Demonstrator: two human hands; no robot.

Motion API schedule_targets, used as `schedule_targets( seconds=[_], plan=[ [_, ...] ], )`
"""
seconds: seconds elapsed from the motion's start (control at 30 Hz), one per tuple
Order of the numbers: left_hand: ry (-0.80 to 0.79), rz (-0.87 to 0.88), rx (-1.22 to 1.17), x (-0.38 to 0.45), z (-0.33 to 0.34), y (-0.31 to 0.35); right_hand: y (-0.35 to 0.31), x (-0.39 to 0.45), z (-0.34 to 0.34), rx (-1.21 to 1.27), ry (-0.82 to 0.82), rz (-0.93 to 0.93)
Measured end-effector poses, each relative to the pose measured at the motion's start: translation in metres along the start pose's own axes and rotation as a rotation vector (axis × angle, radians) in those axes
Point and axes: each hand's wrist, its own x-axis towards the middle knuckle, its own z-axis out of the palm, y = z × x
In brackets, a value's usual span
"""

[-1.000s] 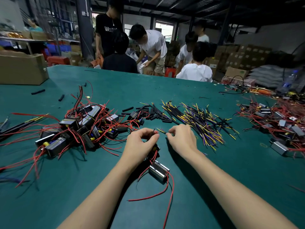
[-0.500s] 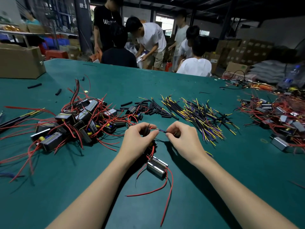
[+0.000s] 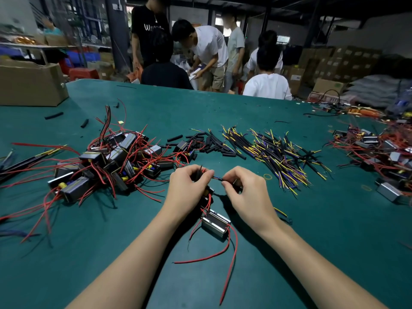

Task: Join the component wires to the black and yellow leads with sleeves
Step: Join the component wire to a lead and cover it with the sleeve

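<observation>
My left hand (image 3: 189, 188) and my right hand (image 3: 247, 192) meet above the green table (image 3: 223, 108). Between their fingertips runs a short dark lead (image 3: 217, 178), pinched at both ends. Below the hands lies a silver box-shaped component (image 3: 215, 223) with red wires (image 3: 231, 264) trailing toward me; some rise to my left hand. Beyond the hands are a pile of black and yellow leads (image 3: 276, 152) and black sleeves (image 3: 209, 143). What my palms hide cannot be made out.
A heap of components with red wires (image 3: 107, 161) lies to the left, another heap (image 3: 383, 152) at the right edge. A cardboard box (image 3: 29, 83) stands at the far left. Several people stand or sit past the table's far edge.
Both hands have lifted slightly and drawn apart a little, so the short lead shows between the fingertips. The silver component stays on the table.
</observation>
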Motion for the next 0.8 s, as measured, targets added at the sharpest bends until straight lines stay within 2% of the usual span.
schedule_targets(
  seconds=[0.23, 0.4, 0.8],
  plan=[
    [-0.035, -0.078, -0.027, 0.0019, 0.0012, 0.002, -0.0039, -0.0023, -0.0025, -0.021, 0.031, -0.099],
    [-0.131, -0.067, -0.091, 0.0013, -0.0033, -0.0004, -0.0025, -0.0022, -0.0036, 0.025, 0.034, -0.004],
    [-0.168, -0.059, -0.097, -0.0025, 0.001, 0.0013, -0.008, -0.001, 0.0046, 0.196, 0.113, 0.246]
  ],
)
